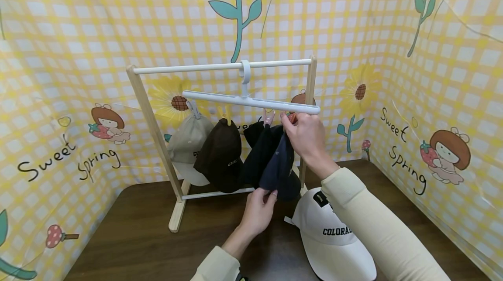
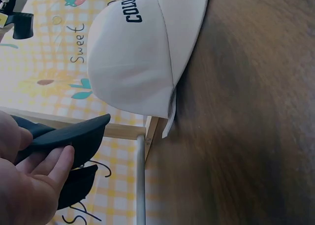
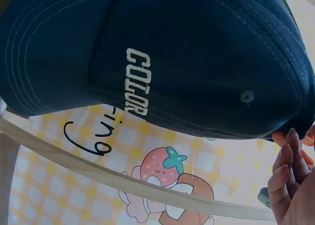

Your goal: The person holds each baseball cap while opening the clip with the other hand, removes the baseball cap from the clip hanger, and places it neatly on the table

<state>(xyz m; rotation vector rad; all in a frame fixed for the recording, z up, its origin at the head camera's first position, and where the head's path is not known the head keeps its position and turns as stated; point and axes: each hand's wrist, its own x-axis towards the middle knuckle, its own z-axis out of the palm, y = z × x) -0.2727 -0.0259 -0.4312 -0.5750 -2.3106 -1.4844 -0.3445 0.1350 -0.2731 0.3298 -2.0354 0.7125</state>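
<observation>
A navy cap [image 1: 277, 163] hangs at the right end of the pale hanger [image 1: 251, 100]. Thumb and fingers of my left hand [image 1: 257, 213] pinch its lower edge, and the left wrist view shows this dark edge [image 2: 74, 136] between them. Up at the hanger's right end, my right hand [image 1: 308, 135] pinches an orange clip [image 1: 292, 118] at the top of the cap. The right wrist view shows white stitched letters [image 3: 138, 82] on the cap and the fingertips at the clip. Left of it hang a black cap [image 1: 254, 156], a brown cap [image 1: 220, 154] and a beige cap [image 1: 188, 141].
A white cap [image 1: 330, 228] lies on the brown table [image 1: 129, 233], under my right forearm. The hanger hooks over the white bar [image 1: 188, 68] of a wooden rack [image 1: 151, 124] and tilts down to the right. A yellow checked cloth [image 1: 98, 23] stands behind.
</observation>
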